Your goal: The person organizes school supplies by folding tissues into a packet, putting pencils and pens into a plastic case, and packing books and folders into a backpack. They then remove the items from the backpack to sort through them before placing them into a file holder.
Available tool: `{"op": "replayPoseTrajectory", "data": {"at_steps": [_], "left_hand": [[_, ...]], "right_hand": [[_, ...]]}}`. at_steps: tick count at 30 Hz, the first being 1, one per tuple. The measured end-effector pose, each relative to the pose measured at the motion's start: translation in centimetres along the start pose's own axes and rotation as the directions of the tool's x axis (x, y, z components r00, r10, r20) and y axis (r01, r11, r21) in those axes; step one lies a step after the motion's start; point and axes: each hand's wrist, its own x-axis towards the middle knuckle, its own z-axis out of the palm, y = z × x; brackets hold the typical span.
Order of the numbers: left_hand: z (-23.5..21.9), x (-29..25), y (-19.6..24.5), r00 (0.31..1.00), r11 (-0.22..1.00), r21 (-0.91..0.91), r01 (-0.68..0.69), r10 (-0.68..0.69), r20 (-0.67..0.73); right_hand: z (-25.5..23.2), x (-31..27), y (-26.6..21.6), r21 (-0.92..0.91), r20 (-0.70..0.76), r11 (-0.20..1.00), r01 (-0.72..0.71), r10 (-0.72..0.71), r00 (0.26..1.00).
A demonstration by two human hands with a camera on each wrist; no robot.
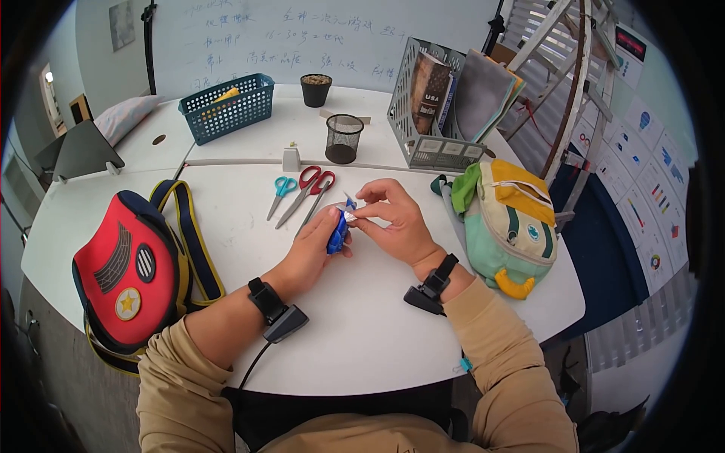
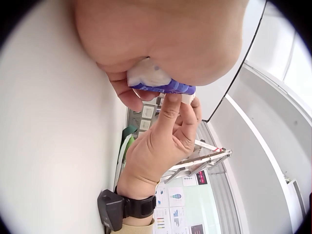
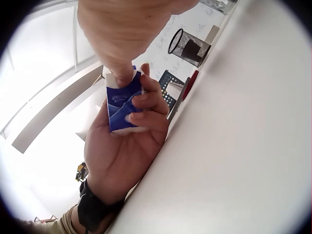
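Note:
A small blue-and-white tissue pack (image 1: 336,240) is held over the table between both hands. My left hand (image 1: 308,248) grips it, with fingers curled round its side in the right wrist view, where the printed blue face of the tissue pack (image 3: 121,111) shows. My right hand (image 1: 399,226) pinches at the pack's upper end with thumb and fingers. White material at the end of the tissue pack (image 2: 168,87) shows by the right thumb in the left wrist view. Just beyond the left hand lie red-handled scissors (image 1: 306,192) and teal-handled scissors (image 1: 282,193).
A red bag (image 1: 128,264) stands at left and a green-and-cream backpack (image 1: 506,226) at right. Farther back are a teal basket (image 1: 226,113), a black mesh cup (image 1: 343,140), a potted plant (image 1: 316,90) and a grey file rack (image 1: 445,155).

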Motion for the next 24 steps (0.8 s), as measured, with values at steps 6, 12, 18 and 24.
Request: {"op": "replayPoseTrajectory", "data": {"at_steps": [6, 12, 18, 24], "left_hand": [[1.1, -0.4, 0.7, 0.997, 0.997, 0.057, -0.043, 0.046, -0.06], [1.4, -0.3, 0.7, 0.993, 0.991, 0.101, -0.092, 0.099, -0.061], [0.9, 0.0, -0.1, 0.985, 0.975, 0.15, -0.163, 0.17, -0.038], [0.6, -0.7, 0.4, 0.99, 0.957, 0.253, -0.141, 0.138, 0.029]], "right_hand": [[0.1, 0.0, -0.5, -0.09, 0.008, 0.986, 0.141, -0.141, 0.99], [-0.2, 0.5, -0.8, -0.214, 0.039, 0.924, 0.317, -0.316, 0.948], [-0.2, 0.5, -0.8, -0.214, 0.015, 0.923, 0.319, -0.323, 0.946], [0.0, 0.7, -1.4, -0.139, -0.014, 0.951, 0.276, -0.28, 0.96]]}}
